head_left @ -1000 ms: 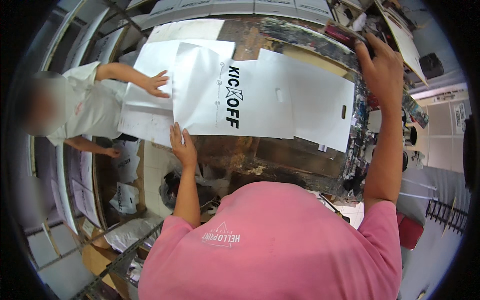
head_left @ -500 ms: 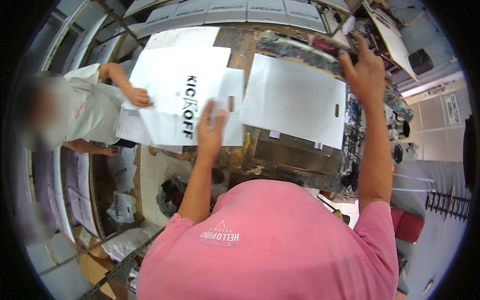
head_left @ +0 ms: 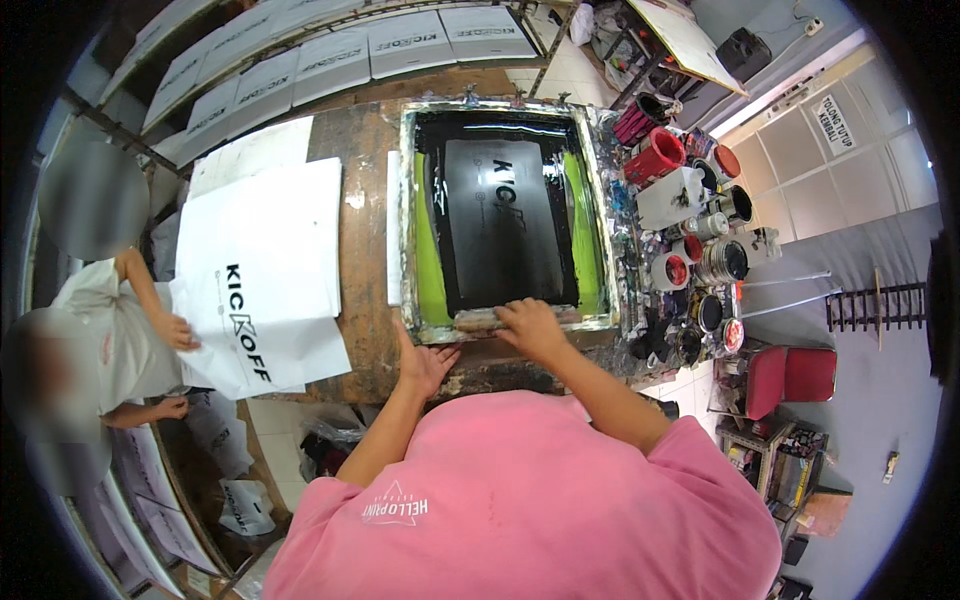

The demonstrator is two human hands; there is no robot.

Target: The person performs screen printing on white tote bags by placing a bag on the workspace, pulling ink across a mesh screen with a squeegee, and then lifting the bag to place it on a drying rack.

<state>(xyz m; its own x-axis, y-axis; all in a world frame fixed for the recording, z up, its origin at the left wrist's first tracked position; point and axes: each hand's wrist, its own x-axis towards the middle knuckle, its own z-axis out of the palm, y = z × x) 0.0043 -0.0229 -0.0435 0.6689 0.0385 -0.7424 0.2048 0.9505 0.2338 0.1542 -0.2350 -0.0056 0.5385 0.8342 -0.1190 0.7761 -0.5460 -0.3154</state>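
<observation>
A screen-printing frame (head_left: 407, 220) lies flat on the worktable, its mesh dark with black ink and bordered by lime-green strips. Along its near edge rests a squeegee (head_left: 480, 319), a long worn bar, and the fingers of my right hand (head_left: 535, 328) are bent over it. My left hand (head_left: 425, 366) is at the frame's near left corner, fingers spread and palm turned up, holding nothing. Beneath the frame's left side, the edge of a white bag (head_left: 393, 270) sticks out. Further left, a printed white bag (head_left: 225, 335) lies partly over a white stack, held by a co-worker's hand (head_left: 176, 332).
Paint tubs and cans (head_left: 690, 270) crowd the table's right side. Racks (head_left: 330, 65) with printed white bags stand at the back and left. A red chair (head_left: 790, 380) is at the right. The co-worker (head_left: 130, 320) stands close by on the left.
The screen frame has come down over the blank white bag. My right hand has moved from the raised far side to the squeegee; my left has left the printed bag, which the co-worker has pulled nearer.
</observation>
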